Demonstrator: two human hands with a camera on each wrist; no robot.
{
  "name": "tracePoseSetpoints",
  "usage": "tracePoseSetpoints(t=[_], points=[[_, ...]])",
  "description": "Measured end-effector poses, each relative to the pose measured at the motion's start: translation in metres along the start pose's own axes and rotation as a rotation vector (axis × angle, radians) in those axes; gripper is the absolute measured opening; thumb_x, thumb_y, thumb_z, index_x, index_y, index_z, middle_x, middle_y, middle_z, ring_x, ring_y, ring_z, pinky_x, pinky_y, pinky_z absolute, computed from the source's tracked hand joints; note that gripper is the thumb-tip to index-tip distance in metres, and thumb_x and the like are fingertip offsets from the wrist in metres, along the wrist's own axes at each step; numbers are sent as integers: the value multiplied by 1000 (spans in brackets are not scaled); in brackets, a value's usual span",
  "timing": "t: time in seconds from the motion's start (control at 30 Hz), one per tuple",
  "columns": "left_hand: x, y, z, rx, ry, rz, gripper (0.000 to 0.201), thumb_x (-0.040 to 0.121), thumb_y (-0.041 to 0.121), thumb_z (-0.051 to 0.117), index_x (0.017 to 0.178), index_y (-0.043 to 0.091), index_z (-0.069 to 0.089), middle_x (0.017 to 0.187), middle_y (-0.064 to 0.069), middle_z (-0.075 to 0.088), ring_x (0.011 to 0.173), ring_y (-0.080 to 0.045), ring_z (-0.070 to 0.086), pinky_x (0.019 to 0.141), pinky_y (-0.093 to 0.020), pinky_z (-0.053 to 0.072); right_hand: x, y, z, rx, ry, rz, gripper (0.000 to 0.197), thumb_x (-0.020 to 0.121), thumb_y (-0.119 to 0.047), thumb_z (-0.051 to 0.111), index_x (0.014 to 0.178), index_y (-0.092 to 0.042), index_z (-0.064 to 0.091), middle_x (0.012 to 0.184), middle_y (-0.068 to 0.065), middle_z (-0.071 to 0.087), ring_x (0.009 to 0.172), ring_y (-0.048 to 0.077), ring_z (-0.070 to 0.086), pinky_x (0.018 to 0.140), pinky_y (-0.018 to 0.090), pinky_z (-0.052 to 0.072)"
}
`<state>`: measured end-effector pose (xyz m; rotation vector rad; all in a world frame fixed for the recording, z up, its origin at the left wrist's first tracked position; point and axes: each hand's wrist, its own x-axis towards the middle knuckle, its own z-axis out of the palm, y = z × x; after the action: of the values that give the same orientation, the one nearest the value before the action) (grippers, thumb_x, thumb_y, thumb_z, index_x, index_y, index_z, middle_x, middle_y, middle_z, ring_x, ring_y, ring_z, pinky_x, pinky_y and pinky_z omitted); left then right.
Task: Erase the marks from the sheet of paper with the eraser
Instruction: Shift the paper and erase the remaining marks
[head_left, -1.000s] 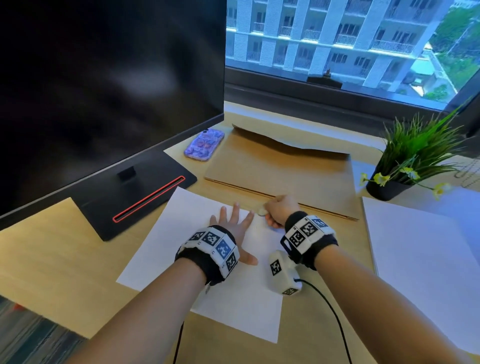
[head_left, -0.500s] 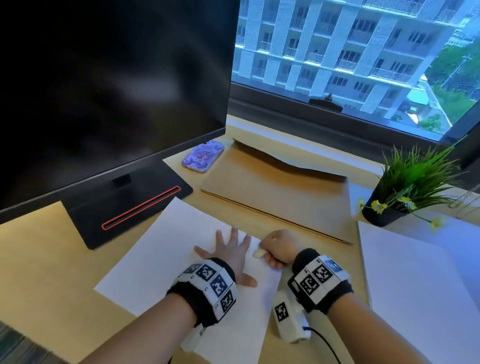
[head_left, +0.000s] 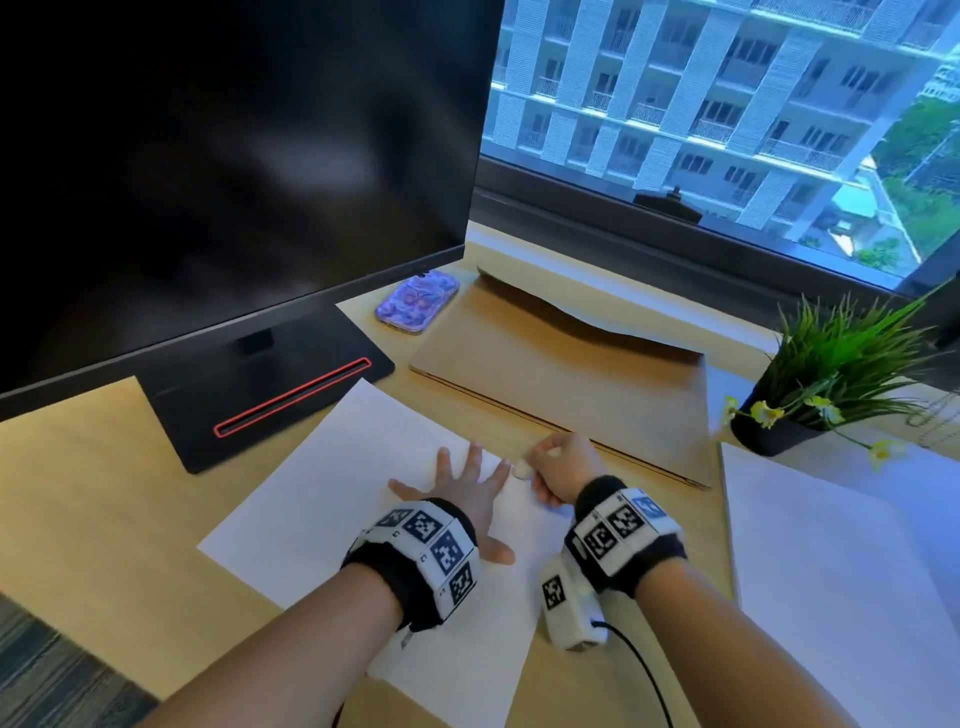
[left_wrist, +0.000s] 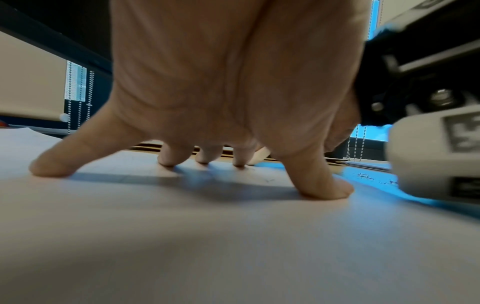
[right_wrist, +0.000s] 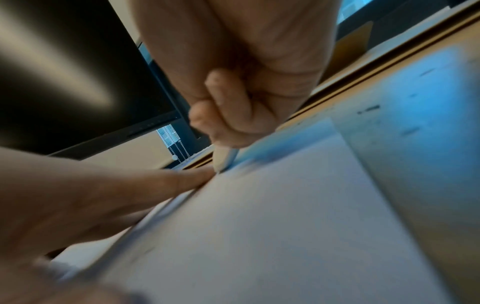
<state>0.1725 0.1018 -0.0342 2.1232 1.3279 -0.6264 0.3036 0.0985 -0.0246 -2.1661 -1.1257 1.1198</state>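
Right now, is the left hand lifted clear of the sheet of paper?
No, the left hand presses flat, fingers spread, on the sheet of paper.

Hands (head_left: 470, 491) on sheet (head_left: 322, 483); envelope (head_left: 561, 374) behind.

A light wooden desk (head_left: 78, 499) by the window carries a black monitor base (head_left: 270, 395), a purple-cased phone (head_left: 417, 302), a brown envelope (head_left: 561, 374), a potted plant (head_left: 831, 384), and two white sheets: the sheet of paper (head_left: 322, 499) at center, a second sheet (head_left: 841, 561) at right.
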Motion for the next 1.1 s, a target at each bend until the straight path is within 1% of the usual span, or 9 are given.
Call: tracePoseSetpoints(t=[0.07,0.23,0.33,0.47,0.67,0.77,0.87,1.0,1.1], points=[[-1,0,-1,6,4,-4,101,82,56,61,147,38,-14,154,3,-28,142,-33,-20,97,-79,11,-2,2,1,1,10,-2,15,96,-20,49,103,-9,57,51,2,52,35,10,43,35,20,34],[-3,1,-2,12,-5,-9,102,82,56,61,147,37,-16,154,2,-28,142,-33,-20,96,-80,12,-25,8,-10,-118,-249,76,11,93,-16,56,89,-6,60,51,1,50,32,8,40,34,17,31],[-3,1,0,18,-2,-12,100,83,56,60,147,37,-15,154,2,-28,142,-33,-20,96,-80,13,-11,0,-8,-69,-167,53,16,94,-14,53,81,-7,59,53,4,52,39,11,43,37,19,34],[-4,1,-1,18,12,-11,99,83,56,59,148,37,-13,154,1,-27,142,-33,-19,97,-79,13,-6,-1,-2,-5,-62,60,15,95,-17,52,87,-7,60,53,4,52,41,13,43,40,22,36],[-4,3,-2,6,-3,-16,100,83,55,60,147,37,-15,154,1,-29,142,-33,-21,97,-79,12,-28,8,-11,-67,-261,155,16,95,-15,53,101,-2,60,59,4,50,45,11,41,40,19,33],[-4,3,-3,2,3,-17,98,84,55,59,148,36,-14,154,1,-28,142,-34,-20,97,-79,13,-13,-1,-8,3,-123,113,16,96,-14,50,88,-4,58,56,5,52,45,13,44,44,22,38],[-4,3,-2,5,6,-17,99,84,56,59,148,36,-14,154,0,-28,142,-33,-20,97,-79,13,-10,0,-4,34,-32,81,15,96,-17,51,96,-5,59,55,4,54,44,13,46,45,23,40],[-1,3,-1,6,-1,-23,102,82,54,61,147,37,-16,154,0,-29,142,-34,-21,97,-79,12,-35,12,-8,-33,-232,153,12,95,-16,54,100,-6,58,55,2,50,41,10,42,38,19,35],[1,3,-2,7,-2,-20,102,83,55,61,147,37,-16,154,0,-28,142,-35,-20,96,-80,13,-31,3,-9,-10,-229,148,15,96,-13,51,98,-1,59,55,4,49,42,12,42,38,19,36]])
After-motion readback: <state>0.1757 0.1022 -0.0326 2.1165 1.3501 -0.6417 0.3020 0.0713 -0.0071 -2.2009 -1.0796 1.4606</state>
